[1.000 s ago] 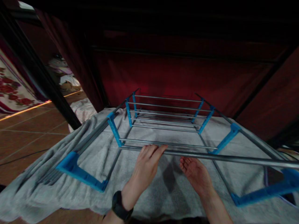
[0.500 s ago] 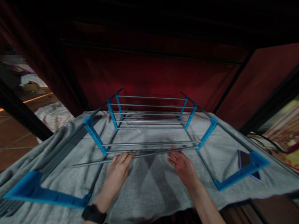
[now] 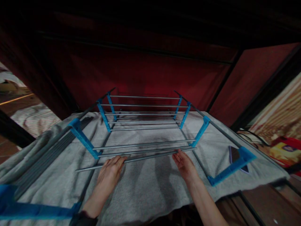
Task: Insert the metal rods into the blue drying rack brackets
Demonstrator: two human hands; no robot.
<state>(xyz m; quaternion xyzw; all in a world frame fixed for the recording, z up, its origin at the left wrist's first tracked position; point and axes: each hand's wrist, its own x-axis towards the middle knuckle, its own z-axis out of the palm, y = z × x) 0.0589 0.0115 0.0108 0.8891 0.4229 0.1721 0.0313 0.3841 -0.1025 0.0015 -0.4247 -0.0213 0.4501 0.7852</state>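
Note:
A loose grey metal rod (image 3: 147,157) lies slantwise across the near part of a rack frame (image 3: 144,145) made of grey tubes and blue plastic brackets. My left hand (image 3: 112,168) closes over the rod left of its middle, fingers curled on top. Near its right end, my right hand (image 3: 183,163) pinches the same rod between thumb and fingers. Just beyond it, two rods span between the blue left bracket (image 3: 84,139) and the blue right bracket (image 3: 199,131). The rod's left end sticks out past my left hand.
Several spare rods (image 3: 53,152) lie bundled on the grey cloth (image 3: 141,194) at the left. A dark flat object (image 3: 235,155), perhaps a phone, rests partly behind the near right bracket (image 3: 232,169). Dark red panels (image 3: 141,69) stand behind. A red and yellow package (image 3: 285,150) sits at far right.
The rod's right end has drawn away from the right bracket toward me, past the side tube. My right fingers have closed onto the rod. The view has shifted slightly right.

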